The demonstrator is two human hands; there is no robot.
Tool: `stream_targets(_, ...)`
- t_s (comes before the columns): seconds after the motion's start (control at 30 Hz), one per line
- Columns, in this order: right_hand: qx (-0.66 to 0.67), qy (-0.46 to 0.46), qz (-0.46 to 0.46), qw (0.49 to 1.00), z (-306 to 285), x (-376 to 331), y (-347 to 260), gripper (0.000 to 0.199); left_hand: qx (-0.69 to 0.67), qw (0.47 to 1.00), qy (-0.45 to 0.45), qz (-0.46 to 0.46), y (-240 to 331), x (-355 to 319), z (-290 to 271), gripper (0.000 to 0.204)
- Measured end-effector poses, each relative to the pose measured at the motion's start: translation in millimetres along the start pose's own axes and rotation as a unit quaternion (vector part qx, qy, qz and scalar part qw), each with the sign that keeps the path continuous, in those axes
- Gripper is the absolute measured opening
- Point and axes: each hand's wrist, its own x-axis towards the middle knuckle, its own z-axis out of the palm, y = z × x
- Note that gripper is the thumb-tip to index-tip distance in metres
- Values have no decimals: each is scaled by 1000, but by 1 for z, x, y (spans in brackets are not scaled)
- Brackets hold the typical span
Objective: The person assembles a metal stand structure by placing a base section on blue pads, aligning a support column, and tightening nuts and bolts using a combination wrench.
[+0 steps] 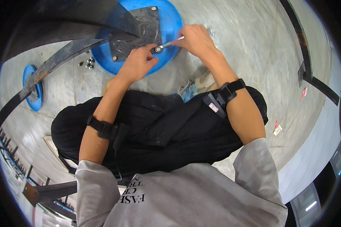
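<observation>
My right hand [195, 39] is closed around the handle of a wrench [168, 45], slightly smeared by motion. The wrench's ring-shaped head sits around a bolt or nut at the near right corner of a dark square metal base plate [152, 23]. Close beside that head, my left hand [139, 62] rests at the plate's near edge with thumb and forefinger apart. Its other fingers are partly hidden. Other corners of the plate carry fasteners [115, 58]. Under the plate lies a round blue disc [173, 19].
A dark metal column [72, 22] rises from the plate, and a curved dark beam [49, 68] runs left. Several loose nuts [90, 63] lie on the concrete floor left of the disc. Another blue disc [38, 90] stands farther left. A dark frame bar [305, 53] is at right.
</observation>
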Motion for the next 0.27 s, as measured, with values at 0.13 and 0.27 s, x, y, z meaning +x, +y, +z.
stream_targets(0.13,-10,154,-258,954,-7,5,1,24,-15,1000,9,-2,1,1,3,42)
stream_targets(0.27,89,83,-169,978,-33,1,-6,22,-96,994,59,-4,3,5,5,43)
